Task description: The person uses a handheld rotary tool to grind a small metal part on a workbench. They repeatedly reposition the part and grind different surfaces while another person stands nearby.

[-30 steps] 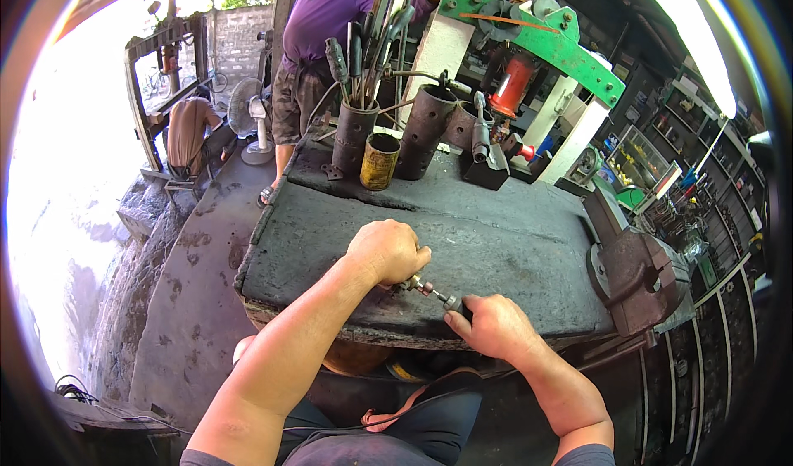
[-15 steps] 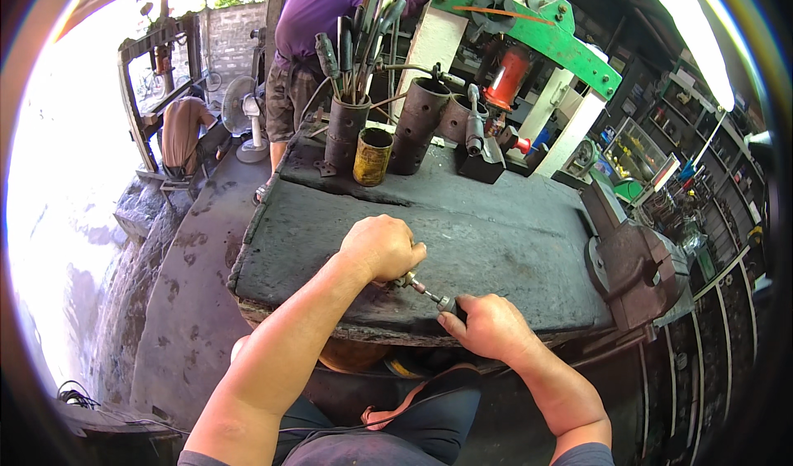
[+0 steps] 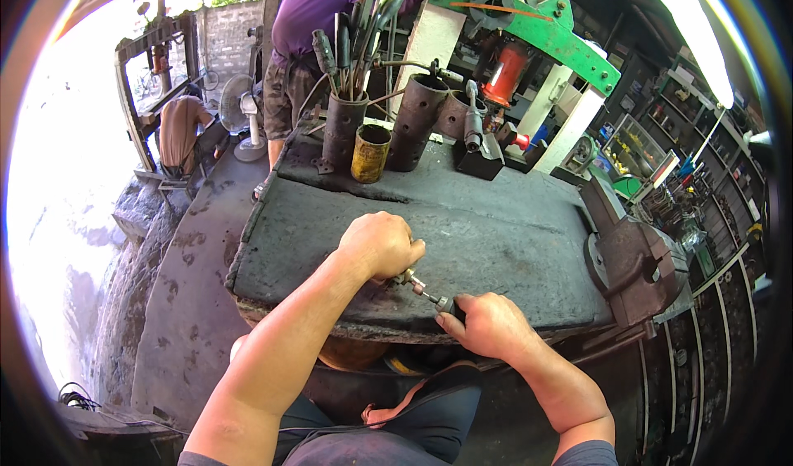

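Observation:
My left hand (image 3: 376,243) is closed around a small metal fitting (image 3: 405,277), mostly hidden by the fingers, above the near part of the dark, worn bench top (image 3: 512,259). My right hand (image 3: 487,327) grips a dark tool with a silver end (image 3: 442,302). A thin metal shaft (image 3: 420,289) runs between the two hands, joining the fitting and the tool end.
Tool-filled metal tubes (image 3: 343,131), a yellow can (image 3: 370,154) and a green-topped press (image 3: 557,32) stand behind. A vise (image 3: 640,272) sits at the right. A person in purple (image 3: 301,20) stands behind the bench; another (image 3: 178,135) crouches far left, near a fan (image 3: 244,106).
The whole view has shifted slightly, with my hands a little higher and left in the picture. Both keep their hold; the metal parts between them look much the same.

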A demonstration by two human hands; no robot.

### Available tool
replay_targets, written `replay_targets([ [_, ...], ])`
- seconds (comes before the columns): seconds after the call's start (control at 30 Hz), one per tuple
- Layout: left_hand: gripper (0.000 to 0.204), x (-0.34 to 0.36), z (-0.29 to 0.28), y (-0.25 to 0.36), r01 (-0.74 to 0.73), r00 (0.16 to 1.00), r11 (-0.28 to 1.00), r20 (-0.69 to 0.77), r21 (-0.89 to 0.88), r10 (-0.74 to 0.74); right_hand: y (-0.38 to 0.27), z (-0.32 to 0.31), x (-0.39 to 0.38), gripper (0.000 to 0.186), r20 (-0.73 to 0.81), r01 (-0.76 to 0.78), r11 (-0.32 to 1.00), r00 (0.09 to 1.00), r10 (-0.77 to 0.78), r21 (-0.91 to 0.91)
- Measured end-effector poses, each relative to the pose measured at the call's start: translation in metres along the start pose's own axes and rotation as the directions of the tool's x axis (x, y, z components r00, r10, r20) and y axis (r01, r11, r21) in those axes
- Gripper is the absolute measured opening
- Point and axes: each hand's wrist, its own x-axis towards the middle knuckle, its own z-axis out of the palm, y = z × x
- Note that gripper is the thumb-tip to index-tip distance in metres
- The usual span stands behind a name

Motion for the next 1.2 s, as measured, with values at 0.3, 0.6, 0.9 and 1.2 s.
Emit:
replay_targets([
  [0.3, 0.052, 0.0005, 0.0013, -0.0002, -0.014, 1.000, 1.000, -0.008, 0.010, 0.014, -0.0026, -0.0022, 0.0027, 0.058, 0.015, -0.040, 0.999, 0.999, 0.041, -0.025],
  [0.6, 0.053, -0.0004, -0.0004, 0.0000, -0.017, 1.000, 1.000, -0.010, 0.005, 0.017, 0.0005, -0.0092, 0.0032, 0.056, 0.030, -0.059, 0.998, 0.998, 0.059, 0.000],
  [0.9, 0.051, 0.0016, 0.0034, -0.0026, -0.028, 0.999, 0.999, -0.041, 0.015, 0.029, 0.0007, -0.0063, 0.0054, 0.055, 0.013, -0.036, 0.999, 0.999, 0.036, 0.006],
  [1.2, 0.051, 0.0031, 0.0001, 0.0011, 0.018, 1.000, 1.000, 0.003, 0.017, -0.018, -0.0015, -0.0046, 0.0092, 0.054, 0.037, -0.011, 1.000, 0.999, 0.011, 0.007],
])
